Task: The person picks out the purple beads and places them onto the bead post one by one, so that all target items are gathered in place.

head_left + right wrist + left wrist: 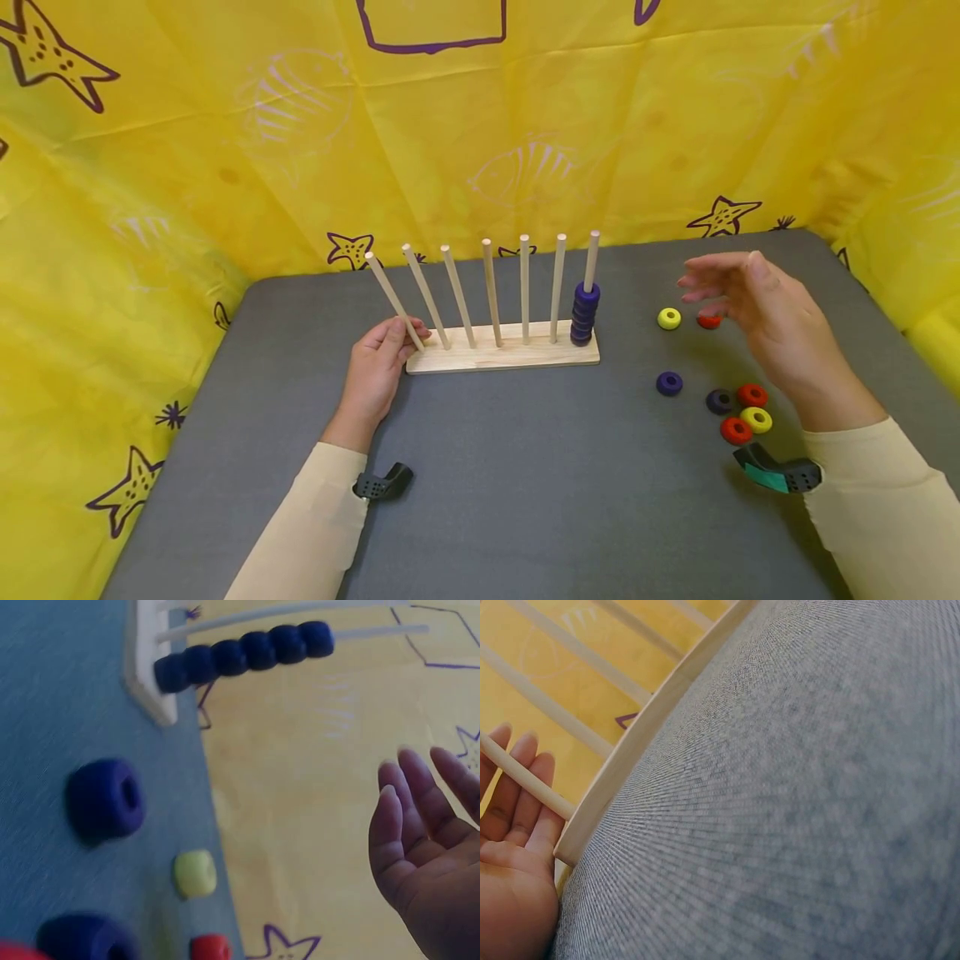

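Note:
A wooden peg rack (502, 356) stands on the grey table, with a row of upright pegs. Several dark blue rings (585, 315) are stacked on its rightmost peg; the other pegs are bare. My left hand (378, 358) holds the rack's left end, thumb in front of the leftmost peg and fingers passing behind it. Raised over the table's right side, my right hand (772, 325) has loosely bent fingers and nothing in them. Below and beside it lie a yellow ring (669, 318) and a red ring (709, 322), the red one partly hidden by the hand.
Nearer me on the right lie a blue ring (669, 383), a dark ring (720, 402), two red rings (752, 395) and another yellow ring (756, 420), most of them clustered. Yellow patterned cloth (420, 150) hangs behind the table and along both sides.

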A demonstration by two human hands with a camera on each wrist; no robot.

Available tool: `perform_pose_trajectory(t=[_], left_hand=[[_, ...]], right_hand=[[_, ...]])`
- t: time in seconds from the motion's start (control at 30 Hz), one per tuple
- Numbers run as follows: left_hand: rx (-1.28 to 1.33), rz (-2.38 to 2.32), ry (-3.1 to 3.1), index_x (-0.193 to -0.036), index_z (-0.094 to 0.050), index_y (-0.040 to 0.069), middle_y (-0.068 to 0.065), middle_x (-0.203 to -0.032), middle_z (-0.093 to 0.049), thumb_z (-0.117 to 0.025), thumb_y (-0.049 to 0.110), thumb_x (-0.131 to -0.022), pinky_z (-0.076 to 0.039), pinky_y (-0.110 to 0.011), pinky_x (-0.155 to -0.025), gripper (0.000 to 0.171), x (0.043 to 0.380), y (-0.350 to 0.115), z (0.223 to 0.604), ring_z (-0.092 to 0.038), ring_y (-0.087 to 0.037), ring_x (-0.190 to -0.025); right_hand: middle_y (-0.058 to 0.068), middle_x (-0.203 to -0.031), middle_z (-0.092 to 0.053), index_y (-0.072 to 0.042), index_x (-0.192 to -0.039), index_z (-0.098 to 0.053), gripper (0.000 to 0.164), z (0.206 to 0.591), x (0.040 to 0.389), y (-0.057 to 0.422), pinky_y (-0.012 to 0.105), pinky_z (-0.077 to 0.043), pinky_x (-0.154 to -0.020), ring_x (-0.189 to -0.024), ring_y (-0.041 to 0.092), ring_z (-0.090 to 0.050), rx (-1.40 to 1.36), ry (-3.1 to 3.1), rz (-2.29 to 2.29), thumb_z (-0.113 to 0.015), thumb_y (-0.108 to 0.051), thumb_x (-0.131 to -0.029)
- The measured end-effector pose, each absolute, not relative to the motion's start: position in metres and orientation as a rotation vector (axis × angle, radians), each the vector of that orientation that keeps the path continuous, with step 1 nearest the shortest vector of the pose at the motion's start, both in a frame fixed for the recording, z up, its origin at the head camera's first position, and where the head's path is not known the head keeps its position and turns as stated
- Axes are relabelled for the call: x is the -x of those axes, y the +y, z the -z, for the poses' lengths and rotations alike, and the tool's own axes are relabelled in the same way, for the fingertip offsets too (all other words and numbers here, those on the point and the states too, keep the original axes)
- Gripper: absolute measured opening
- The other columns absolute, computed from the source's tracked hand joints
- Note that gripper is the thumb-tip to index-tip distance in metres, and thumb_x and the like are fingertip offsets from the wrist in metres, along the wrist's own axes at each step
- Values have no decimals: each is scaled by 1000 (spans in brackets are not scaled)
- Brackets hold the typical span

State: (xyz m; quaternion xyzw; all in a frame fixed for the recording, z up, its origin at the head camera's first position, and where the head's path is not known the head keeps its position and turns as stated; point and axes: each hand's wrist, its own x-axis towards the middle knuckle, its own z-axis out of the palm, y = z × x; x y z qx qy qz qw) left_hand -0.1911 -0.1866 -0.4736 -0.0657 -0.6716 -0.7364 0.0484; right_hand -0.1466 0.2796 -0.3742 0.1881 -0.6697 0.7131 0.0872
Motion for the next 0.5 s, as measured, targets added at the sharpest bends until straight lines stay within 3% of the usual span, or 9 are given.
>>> perform_pose_trajectory(t=[0.3,0.5], left_hand=[[211,2254,-2029,-127,-63,-20,-16,-116,-71,-55,27,-117,-55,-38,-103,48,191,-187,476,-70,-30,-117],[204,2241,-2049,-127,-64,-18,-16,-117,-70,-55,28,-117,-54,-38,-105,48,191,-187,475,-69,-31,-118]], right_hand=[[9,-132,-70,1,-142,-66,48,398,136,302,22,-50,-96,-115,22,-65,-566,-2265,-1960,-29,-24,-122],[3,-131,-72,1,-142,-64,48,413,130,309,20,-50,-95,-114,16,-66,-495,-2480,-1713,-28,-23,-122]])
